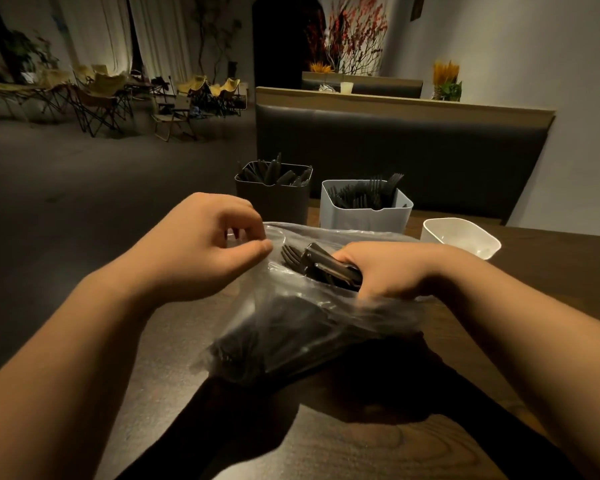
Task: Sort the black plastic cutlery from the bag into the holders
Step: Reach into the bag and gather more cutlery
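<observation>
Head view: bag (305,317) holds cutlery (321,263); grey holder (361,218) holds forks (371,194).

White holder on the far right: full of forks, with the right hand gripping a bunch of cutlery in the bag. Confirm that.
Wrong on one count. The head view shows the white holder empty; the forks stand in the grey holder beside it. The right hand does grip a bunch of cutlery in the bag.

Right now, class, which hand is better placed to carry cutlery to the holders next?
Right. The right hand grips a bundle of black cutlery at the mouth of the bag, with the grey holder of forks just beyond it. The left hand only pinches the bag's edge.
</observation>
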The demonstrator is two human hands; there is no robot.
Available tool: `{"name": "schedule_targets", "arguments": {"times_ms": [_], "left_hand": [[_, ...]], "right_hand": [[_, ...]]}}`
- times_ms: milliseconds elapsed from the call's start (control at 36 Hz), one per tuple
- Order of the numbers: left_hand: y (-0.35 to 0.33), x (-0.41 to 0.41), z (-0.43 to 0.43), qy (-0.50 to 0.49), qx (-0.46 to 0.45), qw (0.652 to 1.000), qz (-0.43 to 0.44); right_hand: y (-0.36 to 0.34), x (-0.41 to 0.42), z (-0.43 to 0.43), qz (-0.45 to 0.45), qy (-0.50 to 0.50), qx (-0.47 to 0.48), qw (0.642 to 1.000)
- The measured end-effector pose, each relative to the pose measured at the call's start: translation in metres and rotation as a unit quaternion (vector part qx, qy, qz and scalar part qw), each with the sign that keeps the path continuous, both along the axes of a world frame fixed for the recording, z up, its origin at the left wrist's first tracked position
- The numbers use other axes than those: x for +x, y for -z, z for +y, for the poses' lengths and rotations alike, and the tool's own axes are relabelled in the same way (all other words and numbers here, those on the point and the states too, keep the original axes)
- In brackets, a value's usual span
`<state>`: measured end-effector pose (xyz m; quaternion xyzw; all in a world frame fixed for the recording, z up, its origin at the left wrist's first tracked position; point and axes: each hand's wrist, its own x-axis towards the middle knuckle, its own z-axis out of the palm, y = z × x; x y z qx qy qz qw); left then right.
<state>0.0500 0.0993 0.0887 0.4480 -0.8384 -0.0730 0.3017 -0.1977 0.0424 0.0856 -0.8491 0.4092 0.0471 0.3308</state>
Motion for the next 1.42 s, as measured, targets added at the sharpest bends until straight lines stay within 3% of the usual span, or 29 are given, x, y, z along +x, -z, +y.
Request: {"name": "schedule_targets", "arguments": {"times_ms": [250,528,667,750,833,917,1028,1083,1111,1167,1222,1250,1333,1417], "left_hand": [[0.01,-0.007,-0.002,-0.048,0.038,0.997,0.041],[0.006,-0.008,-0.004,0.001,0.117,0.988,0.104],[0.016,-0.011,-0.007,-0.05,0.065,0.99,0.114],[0.015,-0.013,-0.005,-0.061,0.083,0.993,0.053],[0.014,-0.013,-0.004,-0.056,0.085,0.994,-0.027],[0.009,-0.016,-0.003,-0.048,0.086,0.994,-0.057],[0.004,-0.024,-0.005,-0.036,0.107,0.976,-0.186],[0.001,-0.03,-0.003,-0.041,0.082,0.976,-0.198],[-0.001,-0.034,-0.001,-0.044,0.046,0.986,-0.155],[-0.005,-0.05,0.006,-0.043,0.017,0.998,0.048],[-0.005,-0.071,0.013,-0.005,0.113,0.95,0.29],[-0.002,-0.083,0.016,0.011,0.165,0.922,0.351],[0.017,-0.113,0.018,0.035,0.235,0.908,0.345],[0.043,-0.13,0.011,0.023,0.243,0.908,0.341]], "right_hand": [[-0.001,0.004,0.008,-0.007,0.001,-0.029,1.0],[0.001,-0.001,0.009,-0.002,0.0,-0.034,0.999],[0.003,0.0,0.013,-0.002,-0.012,-0.053,0.999],[0.003,0.001,0.015,-0.042,0.0,-0.088,0.995],[0.002,-0.001,0.013,-0.141,0.034,-0.053,0.988],[0.003,-0.001,0.011,-0.235,0.069,-0.025,0.969],[0.003,-0.005,0.006,-0.357,0.112,0.012,0.927],[0.003,-0.007,0.006,-0.388,0.124,0.013,0.913],[0.005,-0.009,0.006,-0.401,0.132,0.014,0.906],[0.012,-0.011,0.007,-0.446,0.162,0.033,0.88],[0.02,-0.011,0.01,-0.495,0.202,0.062,0.843],[0.024,-0.01,0.011,-0.518,0.221,0.07,0.823],[0.037,-0.012,0.015,-0.552,0.275,0.077,0.783],[0.05,-0.014,0.018,-0.555,0.321,0.079,0.763]]}}
